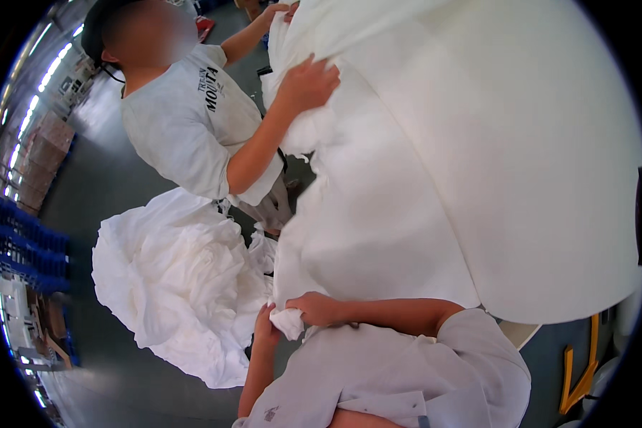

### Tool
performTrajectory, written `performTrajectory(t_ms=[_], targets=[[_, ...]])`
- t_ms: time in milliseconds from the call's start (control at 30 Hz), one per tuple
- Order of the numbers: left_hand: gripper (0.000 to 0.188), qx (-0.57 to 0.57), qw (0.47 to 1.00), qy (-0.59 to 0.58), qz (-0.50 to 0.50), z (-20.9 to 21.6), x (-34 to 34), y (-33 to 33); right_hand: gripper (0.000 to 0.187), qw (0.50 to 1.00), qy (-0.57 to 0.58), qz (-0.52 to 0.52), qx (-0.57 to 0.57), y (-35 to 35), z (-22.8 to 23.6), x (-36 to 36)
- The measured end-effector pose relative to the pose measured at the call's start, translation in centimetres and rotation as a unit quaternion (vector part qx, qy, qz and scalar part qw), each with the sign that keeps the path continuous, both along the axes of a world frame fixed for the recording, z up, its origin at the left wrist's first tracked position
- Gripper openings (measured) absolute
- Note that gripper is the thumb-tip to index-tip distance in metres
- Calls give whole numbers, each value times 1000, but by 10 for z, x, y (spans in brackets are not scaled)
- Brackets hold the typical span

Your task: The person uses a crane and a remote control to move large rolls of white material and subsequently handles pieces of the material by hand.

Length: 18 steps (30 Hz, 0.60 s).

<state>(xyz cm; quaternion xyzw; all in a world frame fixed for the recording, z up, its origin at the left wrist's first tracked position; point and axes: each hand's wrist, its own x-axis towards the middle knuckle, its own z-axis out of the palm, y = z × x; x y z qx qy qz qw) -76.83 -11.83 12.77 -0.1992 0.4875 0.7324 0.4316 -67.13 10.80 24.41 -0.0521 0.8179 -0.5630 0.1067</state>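
A broad white sheet (367, 214) spreads across the middle, its ragged left edge hanging toward the floor. Bunched white fabric (287, 323) at its near left corner is between my two hands. My right hand (318, 309) reaches in from the right, its fingers closed on this bunch. On the bunch's left side, my left hand (266, 329) grips it with bent fingers, partly hidden by the cloth. Across from me, a co-worker in a white T-shirt (171, 146) has one hand (310, 83) on the sheet's far left edge and the other farther up along it.
A large crumpled heap of white fabric (178, 285) lies on the dark floor (114, 157) left of my hands. Smooth white material (535, 178) fills the right side. Blue pallets (28, 246) and stacked boxes (46, 157) stand far left; a yellow frame (583, 374) is lower right.
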Motion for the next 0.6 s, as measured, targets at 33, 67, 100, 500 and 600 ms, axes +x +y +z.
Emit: performTrajectory(t_ms=[33,67,100,500,600], targets=[[55,-5,1000,2,6,4,6,-4,27,1000,12,17,-10,-1,-8,1],[51,-50,999,11,16,5,13,-11,27,999,24,32,-19,-2,-15,2],[47,-96,995,20,26,5,20,-17,27,999,24,36,-24,-2,-22,5],[42,-14,995,-9,100,53,72,-56,25,989,19,141,37,-15,-66,17],[38,2,997,4,75,34,68,-72,35,988,-21,146,39,-24,-43,18]])
